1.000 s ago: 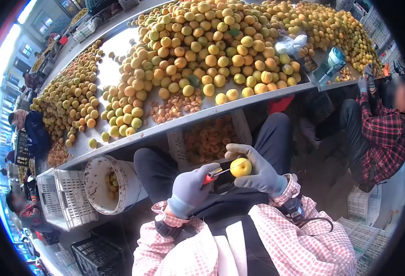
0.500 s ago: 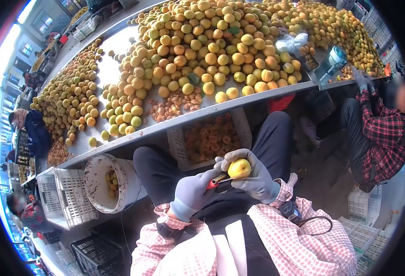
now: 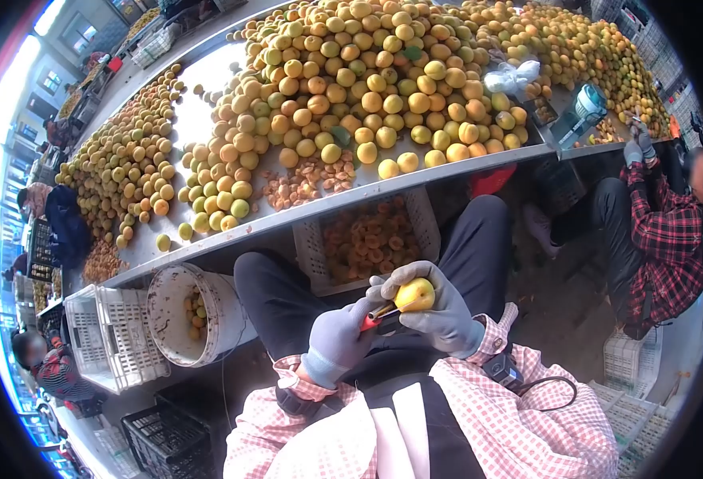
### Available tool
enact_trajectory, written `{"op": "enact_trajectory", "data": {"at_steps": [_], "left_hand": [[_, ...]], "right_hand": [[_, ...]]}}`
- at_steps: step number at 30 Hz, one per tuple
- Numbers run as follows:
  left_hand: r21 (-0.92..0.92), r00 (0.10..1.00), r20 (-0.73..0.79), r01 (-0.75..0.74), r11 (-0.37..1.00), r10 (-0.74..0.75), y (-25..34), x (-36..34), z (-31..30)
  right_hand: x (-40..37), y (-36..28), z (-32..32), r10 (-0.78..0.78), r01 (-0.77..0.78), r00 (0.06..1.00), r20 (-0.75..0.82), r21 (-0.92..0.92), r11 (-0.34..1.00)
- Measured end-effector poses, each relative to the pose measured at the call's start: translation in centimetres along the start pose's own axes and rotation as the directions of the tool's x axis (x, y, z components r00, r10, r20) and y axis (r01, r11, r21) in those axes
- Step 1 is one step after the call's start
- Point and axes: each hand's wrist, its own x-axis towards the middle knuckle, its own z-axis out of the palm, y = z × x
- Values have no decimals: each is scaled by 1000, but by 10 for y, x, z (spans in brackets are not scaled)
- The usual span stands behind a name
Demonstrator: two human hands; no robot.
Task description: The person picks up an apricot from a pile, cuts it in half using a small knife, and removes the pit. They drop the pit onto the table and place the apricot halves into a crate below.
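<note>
My gloved left hand (image 3: 338,342) is closed on a small knife (image 3: 371,320) with a red handle. Its thin metal blade points at a yellow apricot (image 3: 414,295), right at the fruit's lower left side. My gloved right hand (image 3: 447,313) grips that apricot, thumb and fingers curled round it. Both hands meet above my lap. Below the table edge, just past my hands, a white crate (image 3: 310,254) holds many apricot halves (image 3: 371,243).
A metal table (image 3: 283,214) bears heaps of apricots (image 3: 351,88) and a small pile of pits (image 3: 299,185). A white bucket (image 3: 231,319) and white crates (image 3: 104,339) stand on the left. At right sits a co-worker (image 3: 667,227) near a water bottle (image 3: 584,112).
My hands keep their grip on the knife and apricot, nearly in the same place. The view has shifted slightly. At right, the co-worker's hands have moved.
</note>
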Motion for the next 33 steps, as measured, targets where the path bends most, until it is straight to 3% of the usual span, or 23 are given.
{"op": "enact_trajectory", "data": {"at_steps": [3,5,9,11,14,17,18,19,21,23,24,26,27,28,29,30,31,33], "left_hand": [[21,999,-39,-15,1000,16,3,2,-1],[99,999,-35,-10,995,14,1,2,-1],[139,999,-33,22,990,-18,-8,6,3],[110,996,-82,30,993,-21,-8,13,5],[52,991,-122,-43,998,49,-23,14,16],[44,990,-137,22,999,-16,-25,15,19],[47,990,-143,25,999,-18,-26,14,19],[41,989,-144,49,998,-42,-28,13,20],[33,988,-142,72,997,-66,-27,11,19],[-28,988,-136,69,997,-72,-22,10,16],[-30,987,-141,67,997,-71,-25,10,17],[-304,978,-201,-14,953,-50,-37,5,21],[-304,978,-201,-16,952,-48,-37,-1,20],[-577,965,-80,159,801,-249,-36,-8,18],[-770,912,99,323,550,-397,-35,-10,16],[-842,900,112,311,442,-421,-29,-8,11],[-841,899,116,315,439,-423,-24,-5,7],[-920,884,113,265,287,-453,-19,8,0]], "right_hand": [[0,3,-2,-5,4,1000,-18,-70,998],[0,2,1,90,-89,994,-55,21,996],[7,4,11,75,-64,994,-81,125,990],[11,6,13,-7,0,996,-88,-80,997],[12,15,12,-4,-2,997,-79,-66,998],[16,17,4,72,-84,985,-154,-73,994],[17,21,-3,80,-121,977,-195,-203,972],[17,22,-10,81,-120,978,-190,-203,972],[20,19,-16,2,-52,992,-126,-390,919],[18,13,-6,55,-101,987,-153,-307,946],[19,13,-3,26,-60,986,-167,-202,978],[23,12,-8,-15,29,971,-238,56,998],[27,9,-16,-21,83,956,-294,201,976],[30,5,-20,-89,148,953,-291,189,971],[31,0,-25,-96,156,951,-295,186,970],[30,-3,-29,-10,57,964,-267,172,983],[29,-4,-30,82,-45,967,-240,156,987],[31,3,-31,101,-81,955,-279,80,993]]}}
